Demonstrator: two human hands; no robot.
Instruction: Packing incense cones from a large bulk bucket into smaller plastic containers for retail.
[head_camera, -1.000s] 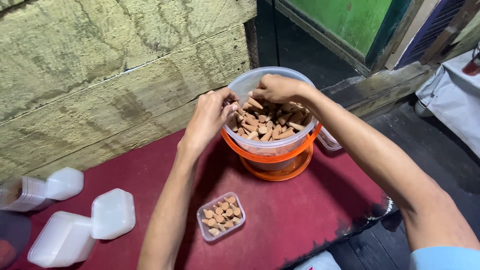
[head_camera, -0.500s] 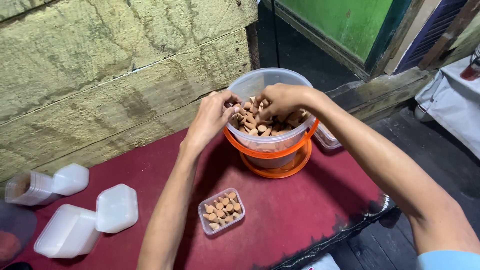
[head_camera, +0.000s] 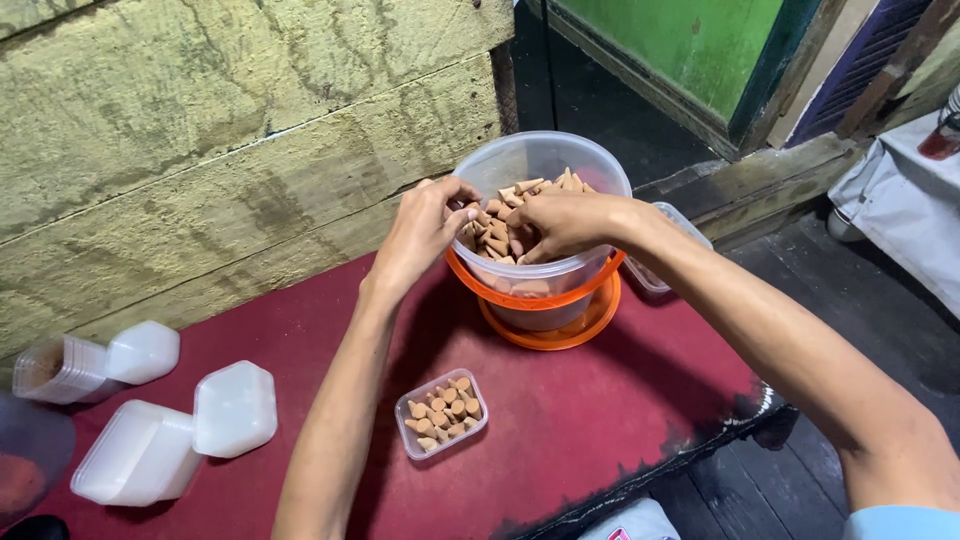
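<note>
A clear round plastic tub (head_camera: 530, 160) with an orange rim stands on a red mat (head_camera: 560, 420) and is heaped with small brown cone-shaped pieces (head_camera: 505, 225). Both hands reach into its top. My left hand (head_camera: 425, 230) pinches at the pieces on the tub's left side. My right hand (head_camera: 560, 225) is curled over the heap, fingers closed on some pieces. In front of the tub sits a small clear rectangular box (head_camera: 441, 412) filled with the same brown cones.
Stacks of empty small clear boxes and white lids (head_camera: 235, 408) lie at the left (head_camera: 145, 352). A rough wooden wall (head_camera: 220, 140) rises behind the mat. Another clear container (head_camera: 680, 225) sits behind the tub. Dark floorboards (head_camera: 880, 330) lie to the right.
The view has shifted slightly. Both hands stayed in the tub, working among the brown cones; the right hand has drawn a little toward the left one.
</note>
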